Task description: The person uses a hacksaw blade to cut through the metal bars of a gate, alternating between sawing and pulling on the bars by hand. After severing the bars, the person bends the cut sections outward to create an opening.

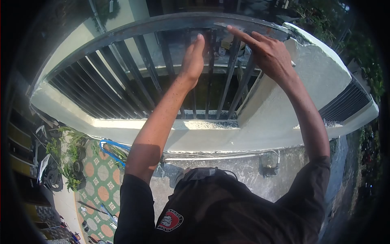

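A dark metal top rail (162, 23) curves over a row of upright bars (145, 57) set in a low pale wall (195, 136). My left hand (192, 62) is raised in front of the bars, seen nearly edge-on, its fingers stretched upward and holding nothing visible. At the rail's right part, my right hand (271, 53) has its index finger extended onto the metal, by a pale patch; the other fingers are curled. A small whitish tip (293, 64) sticks out beside this hand. What it belongs to is hidden.
A thick plastered pillar (300, 73) stands right of the bars. Below lie a concrete floor (252, 171), a thin pipe (215, 156), a blue hose (111, 143) and green patterned tiles (103, 179). Plants (73, 160) and a parked motorbike (53, 177) are at the left.
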`<act>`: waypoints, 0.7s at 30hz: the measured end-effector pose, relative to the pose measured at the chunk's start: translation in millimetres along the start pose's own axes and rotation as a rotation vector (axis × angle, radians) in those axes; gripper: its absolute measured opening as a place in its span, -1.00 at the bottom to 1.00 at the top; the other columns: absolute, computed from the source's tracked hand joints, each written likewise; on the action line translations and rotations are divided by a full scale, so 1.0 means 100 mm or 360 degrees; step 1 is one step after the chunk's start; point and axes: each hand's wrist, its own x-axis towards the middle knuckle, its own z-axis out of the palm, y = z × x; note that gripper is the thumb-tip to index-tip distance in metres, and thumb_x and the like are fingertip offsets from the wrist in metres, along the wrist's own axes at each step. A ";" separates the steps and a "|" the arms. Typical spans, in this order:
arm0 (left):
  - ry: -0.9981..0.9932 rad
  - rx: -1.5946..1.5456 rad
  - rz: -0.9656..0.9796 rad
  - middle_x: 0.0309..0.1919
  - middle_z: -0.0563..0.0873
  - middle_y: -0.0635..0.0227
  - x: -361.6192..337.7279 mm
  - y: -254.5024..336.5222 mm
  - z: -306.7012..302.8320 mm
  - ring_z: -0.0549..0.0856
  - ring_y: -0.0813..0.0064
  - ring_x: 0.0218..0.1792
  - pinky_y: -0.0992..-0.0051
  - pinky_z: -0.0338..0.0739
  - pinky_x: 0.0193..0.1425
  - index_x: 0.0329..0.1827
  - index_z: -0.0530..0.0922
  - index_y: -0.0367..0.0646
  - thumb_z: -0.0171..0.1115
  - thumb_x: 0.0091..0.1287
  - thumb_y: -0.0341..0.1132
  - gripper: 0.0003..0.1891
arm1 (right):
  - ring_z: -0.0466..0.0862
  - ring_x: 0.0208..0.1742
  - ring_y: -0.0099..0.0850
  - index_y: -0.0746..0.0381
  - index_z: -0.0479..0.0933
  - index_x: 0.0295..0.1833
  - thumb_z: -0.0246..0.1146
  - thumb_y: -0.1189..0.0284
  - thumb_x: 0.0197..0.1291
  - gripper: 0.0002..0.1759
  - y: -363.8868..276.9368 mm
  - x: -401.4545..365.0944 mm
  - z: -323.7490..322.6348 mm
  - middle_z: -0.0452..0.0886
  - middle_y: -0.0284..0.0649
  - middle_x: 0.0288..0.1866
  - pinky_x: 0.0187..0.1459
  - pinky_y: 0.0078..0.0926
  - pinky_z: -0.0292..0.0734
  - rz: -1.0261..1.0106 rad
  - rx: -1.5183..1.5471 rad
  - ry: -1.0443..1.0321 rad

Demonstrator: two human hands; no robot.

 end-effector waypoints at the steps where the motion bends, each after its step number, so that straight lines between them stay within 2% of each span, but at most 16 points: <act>1: -0.0001 -0.0005 -0.0006 0.41 0.52 0.31 0.00 -0.02 -0.01 0.44 0.43 0.43 0.31 0.16 0.62 0.48 0.41 -0.17 -0.21 0.66 0.13 -0.38 | 0.72 -0.31 -0.31 -0.45 0.09 0.63 0.13 0.66 0.29 -0.04 0.02 0.01 0.04 0.61 -0.26 -0.21 -0.37 -0.30 0.75 -0.0045 -0.0043 0.0039; 3: -0.0158 0.0004 0.0024 0.39 0.54 0.30 -0.07 0.11 0.01 0.45 0.45 0.42 0.33 0.18 0.61 0.47 0.42 -0.17 -0.21 0.66 0.15 -0.37 | 0.71 -0.32 -0.32 -0.45 0.08 0.64 0.13 0.66 0.29 -0.04 0.01 -0.02 0.05 0.61 -0.27 -0.21 -0.38 -0.32 0.75 -0.0082 -0.0080 0.0067; 7: -0.0161 0.0040 -0.0043 0.38 0.54 0.30 -0.10 0.14 0.02 0.46 0.46 0.40 0.34 0.19 0.60 0.47 0.42 -0.16 -0.22 0.65 0.16 -0.37 | 0.70 -0.35 -0.36 -0.47 0.10 0.63 0.12 0.67 0.30 -0.05 0.03 0.03 -0.01 0.63 -0.29 -0.21 -0.43 -0.37 0.72 -0.0147 -0.0128 0.0042; 9: -0.0144 0.0021 0.0027 0.37 0.55 0.30 -0.07 0.13 0.01 0.47 0.46 0.39 0.33 0.20 0.58 0.47 0.43 -0.16 -0.22 0.65 0.17 -0.36 | 0.69 -0.36 -0.38 -0.49 0.10 0.62 0.12 0.67 0.30 -0.04 0.02 0.03 0.06 0.63 -0.29 -0.21 -0.45 -0.38 0.70 -0.0123 -0.0122 0.0078; 11: -0.0173 0.0018 0.0010 0.37 0.55 0.30 -0.08 0.14 0.01 0.47 0.45 0.40 0.33 0.20 0.58 0.46 0.43 -0.16 -0.22 0.65 0.17 -0.36 | 0.67 -0.39 -0.41 -0.51 0.10 0.62 0.10 0.68 0.32 -0.05 -0.02 -0.03 0.14 0.61 -0.30 -0.25 -0.49 -0.38 0.67 -0.0229 -0.0153 0.0056; 12: -0.0181 0.0013 -0.0003 0.37 0.55 0.30 -0.09 0.15 0.01 0.47 0.44 0.40 0.33 0.20 0.58 0.46 0.43 -0.16 -0.22 0.65 0.17 -0.36 | 0.67 -0.39 -0.40 -0.52 0.09 0.62 0.09 0.68 0.31 -0.04 -0.05 -0.05 0.08 0.60 -0.30 -0.27 -0.50 -0.36 0.65 -0.0184 -0.0166 -0.0123; 15: -0.0151 0.0030 0.0015 0.36 0.56 0.29 -0.05 0.11 -0.01 0.47 0.44 0.40 0.33 0.21 0.58 0.46 0.43 -0.17 -0.21 0.65 0.17 -0.36 | 0.69 -0.37 -0.37 -0.49 0.11 0.62 0.09 0.68 0.30 -0.05 -0.02 -0.02 0.05 0.60 -0.31 -0.27 -0.49 -0.34 0.66 -0.0154 -0.0061 0.0051; 16: -0.0151 0.0029 0.0015 0.36 0.56 0.29 -0.05 0.10 -0.02 0.47 0.44 0.40 0.33 0.21 0.58 0.46 0.43 -0.17 -0.21 0.65 0.17 -0.36 | 0.69 -0.37 -0.37 -0.49 0.11 0.62 0.09 0.68 0.30 -0.05 -0.05 -0.05 0.08 0.60 -0.31 -0.27 -0.49 -0.34 0.66 -0.0154 -0.0062 0.0050; 18: -0.0173 -0.0002 -0.0036 0.37 0.55 0.28 -0.06 0.12 -0.02 0.46 0.43 0.41 0.33 0.19 0.59 0.46 0.43 -0.18 -0.20 0.65 0.16 -0.37 | 0.71 -0.34 -0.34 -0.44 0.13 0.63 0.12 0.67 0.26 -0.05 -0.12 -0.15 0.16 0.60 -0.31 -0.28 -0.46 -0.33 0.68 -0.0222 -0.0175 -0.0161; 21: -0.0204 -0.0019 0.0020 0.37 0.55 0.28 -0.05 0.09 -0.03 0.45 0.43 0.41 0.32 0.18 0.60 0.46 0.43 -0.18 -0.20 0.65 0.17 -0.36 | 0.72 -0.31 -0.32 -0.43 0.11 0.63 0.12 0.68 0.23 -0.03 -0.10 -0.11 0.15 0.60 -0.30 -0.25 -0.42 -0.32 0.70 -0.0160 0.0016 -0.0032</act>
